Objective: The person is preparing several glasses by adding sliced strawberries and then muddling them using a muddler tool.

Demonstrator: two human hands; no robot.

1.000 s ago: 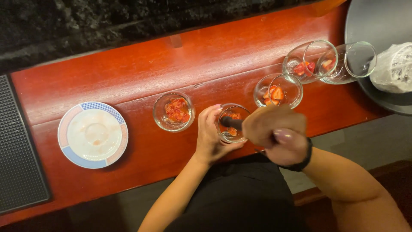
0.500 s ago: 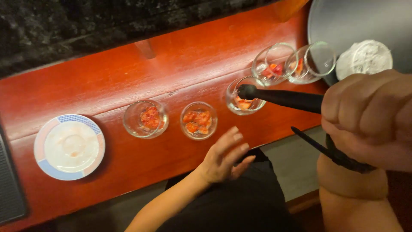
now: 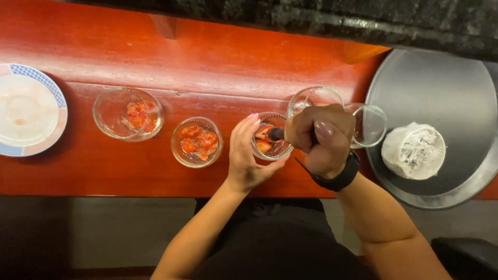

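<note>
Between the left hand's (image 3: pixel 248 155) curled fingers (image 3: pixel 252 122) stands a glass of strawberry pieces (image 3: pixel 270 140) on the red desk (image 3: pixel 207 62), gripped round its side. Right of it, the right hand (image 3: pixel 321 137) makes a closed fist around a dark muddler (image 3: pixel 276 135) whose tip sits in that glass. Left of the fingers stand two more fruit-filled glasses (image 3: pixel 197 141) and a plate (image 3: pixel 28 116); behind the fist, two empty glasses (image 3: pixel 371 124).
</note>
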